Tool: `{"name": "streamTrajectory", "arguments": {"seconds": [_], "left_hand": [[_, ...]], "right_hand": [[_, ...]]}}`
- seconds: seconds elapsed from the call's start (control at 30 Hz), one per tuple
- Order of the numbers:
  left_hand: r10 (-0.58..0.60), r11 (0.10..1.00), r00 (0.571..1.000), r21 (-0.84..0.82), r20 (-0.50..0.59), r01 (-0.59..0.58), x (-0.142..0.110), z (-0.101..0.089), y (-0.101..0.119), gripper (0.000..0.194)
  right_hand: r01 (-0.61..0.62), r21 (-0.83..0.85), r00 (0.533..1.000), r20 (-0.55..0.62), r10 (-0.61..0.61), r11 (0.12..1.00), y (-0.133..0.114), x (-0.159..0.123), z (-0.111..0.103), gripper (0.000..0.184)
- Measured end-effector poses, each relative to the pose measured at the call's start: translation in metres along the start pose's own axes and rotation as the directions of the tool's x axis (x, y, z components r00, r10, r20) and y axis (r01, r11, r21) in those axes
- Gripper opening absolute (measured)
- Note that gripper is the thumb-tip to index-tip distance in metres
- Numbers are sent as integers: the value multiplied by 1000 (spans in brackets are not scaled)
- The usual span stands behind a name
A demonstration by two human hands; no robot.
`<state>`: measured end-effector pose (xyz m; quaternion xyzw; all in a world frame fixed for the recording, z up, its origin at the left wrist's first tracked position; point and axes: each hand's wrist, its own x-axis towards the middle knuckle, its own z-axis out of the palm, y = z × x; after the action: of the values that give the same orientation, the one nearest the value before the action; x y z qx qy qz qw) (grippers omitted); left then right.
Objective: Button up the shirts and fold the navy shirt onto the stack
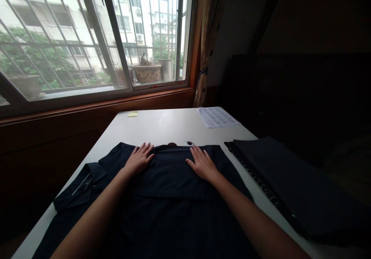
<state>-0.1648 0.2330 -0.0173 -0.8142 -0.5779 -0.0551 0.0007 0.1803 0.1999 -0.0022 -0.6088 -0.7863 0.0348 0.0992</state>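
A dark navy shirt (174, 178) lies spread on the white table (162, 125), its collar (78, 185) toward the left. My left hand (139, 159) rests flat on the shirt near its far edge, fingers spread. To the right of it, my right hand (202, 163) also lies flat on the cloth, fingers stretched forward and apart. Just beyond the shirt's far edge, a small white object with a dark centre (189, 143) and a brown rounded object (172, 144) show in part; I cannot make out what they are.
Along the table's right side lies a folded dark cloth (290, 181). Printed sheets of paper (218, 117) sit at the far right corner, and a yellow sticky note pad (132, 114) at the far left. Behind the table are a barred window (127, 34) and a curtain (207, 38).
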Motion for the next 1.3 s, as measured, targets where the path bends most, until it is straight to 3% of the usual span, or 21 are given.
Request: {"name": "streamTrajectory", "arguments": {"seconds": [0.1, 0.17, 0.37, 0.47, 0.57, 0.63, 0.7, 0.8, 0.9, 1.17, 1.3], "left_hand": [[-10, 1000, 1000, 8, 10, 10, -1, -1, 2, 62], [-17, 1000, 1000, 12, 14, 17, -1, -3, 4, 62], [-37, 999, 999, 20, 22, 37, -3, -7, 7, 61], [-40, 999, 999, 20, 24, 40, -3, -7, 9, 61], [-41, 999, 999, 21, 29, 41, -4, -7, 10, 61], [-41, 999, 999, 23, 32, 40, -4, -8, 10, 62], [-41, 999, 999, 25, 33, 40, -5, -8, 9, 62], [-45, 999, 998, 28, 34, 44, -5, -7, 8, 62], [-46, 999, 998, 29, 36, 45, -5, -7, 8, 62], [-38, 999, 999, 26, 37, 37, -4, -7, 8, 62], [-37, 999, 999, 24, 28, 37, -5, -7, 8, 60]], "right_hand": [[-91, -29, 995, -55, 89, 995, 33, -9, -17, 40], [-124, -36, 990, -74, 121, 992, 46, -14, -28, 35], [-168, -41, 981, -109, 163, 985, 47, -18, -50, 35], [-157, -37, 981, -120, 152, 987, 30, -13, -53, 35], [-121, -28, 985, -127, 116, 992, -6, -12, -44, 36], [-69, -14, 991, -115, 67, 998, -35, -16, -30, 54], [91, 45, 996, -18, -90, 995, -61, -25, -13, 74], [170, 84, 984, 48, -174, 982, -74, -40, 7, 79], [108, 52, 993, 47, -111, 993, -49, -48, 12, 79], [-147, -27, 987, -72, 145, 989, 73, -80, -10, 67], [-193, -44, 977, -102, 188, 980, 96, -92, -23, 62]]}}
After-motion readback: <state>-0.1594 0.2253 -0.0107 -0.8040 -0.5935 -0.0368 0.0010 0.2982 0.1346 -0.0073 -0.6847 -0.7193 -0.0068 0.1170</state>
